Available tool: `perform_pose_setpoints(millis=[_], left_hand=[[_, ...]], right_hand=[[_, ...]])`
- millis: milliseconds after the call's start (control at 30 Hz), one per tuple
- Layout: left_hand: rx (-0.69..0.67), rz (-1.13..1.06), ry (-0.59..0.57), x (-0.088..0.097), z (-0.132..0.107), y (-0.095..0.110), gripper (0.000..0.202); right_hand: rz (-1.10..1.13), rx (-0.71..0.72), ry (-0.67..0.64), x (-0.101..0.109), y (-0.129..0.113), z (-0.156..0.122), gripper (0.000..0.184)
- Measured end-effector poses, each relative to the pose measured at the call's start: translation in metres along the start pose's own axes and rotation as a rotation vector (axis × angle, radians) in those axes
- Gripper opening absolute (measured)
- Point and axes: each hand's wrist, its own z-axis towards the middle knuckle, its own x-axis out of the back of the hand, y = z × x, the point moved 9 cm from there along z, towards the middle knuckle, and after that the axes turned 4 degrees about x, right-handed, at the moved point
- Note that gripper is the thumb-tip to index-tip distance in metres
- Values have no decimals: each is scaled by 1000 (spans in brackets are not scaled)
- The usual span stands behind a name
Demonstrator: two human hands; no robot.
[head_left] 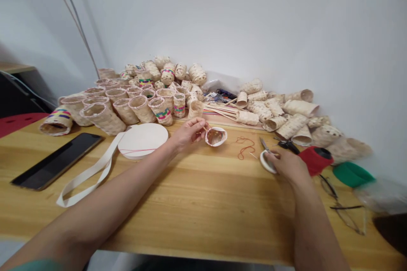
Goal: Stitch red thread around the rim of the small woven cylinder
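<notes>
- A wooden table (197, 203) stood against a plain white wall, seen from above by a head-worn camera.
- Many small woven baskets (127, 106) stood upright in rows at the back left, several with coloured bands; a looser heap of woven tubes (280, 114) lay on their sides at the back right.
- The left hand (187, 133) reached forward and pinched the rim of a small woven basket (216, 136) between thumb and fingertips, its opening tilted toward the camera.
- That basket lay just beyond the left fingertips, touching them, near the table's middle.
- The right hand (286, 165) rested on the table with its fingers curled over a small white ring-shaped object (265, 161), apparently a spool; whether it gripped it firmly could not be told.
- A loose red thread (246, 146) lay between the 2 hands, and scissors (286, 144) lay just beyond the right hand.
- Judging by the pink edging on its rim, the held basket seemed partly trimmed; the stacked rows suggested many were already finished.
- A dark phone (57, 161), a white strap roll (143, 139), a red thread cone (316, 159) and eyeglasses (345, 207) lay around.
</notes>
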Motion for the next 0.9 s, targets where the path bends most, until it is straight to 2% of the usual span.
perform_pose_setpoints(millis=[67,133,200,267,333,400,533,733,900], left_hand=[[-1,-21,1,0,0,1,32],[-1,-35,1,-2,-1,2,32],[0,-41,-4,-4,-2,3,33],[3,-44,-12,-8,-3,2,32],[9,-40,-26,-12,-4,0,32],[21,-26,-48,-18,-5,-3,30],[68,14,-117,-32,-10,-11,29],[146,46,-203,-45,-17,-26,30],[145,1,-195,-46,-18,-33,28]], right_hand=[[-22,-4,50,12,-8,-4,31],[20,58,109,27,-31,-11,30],[163,231,161,42,-73,-23,29],[307,409,148,50,-118,-37,28],[365,506,102,51,-153,-48,28],[394,542,46,46,-175,-54,26],[457,463,-88,22,-180,-53,24],[635,377,-106,-1,-162,-44,21],[865,325,-203,-12,-145,-41,28]])
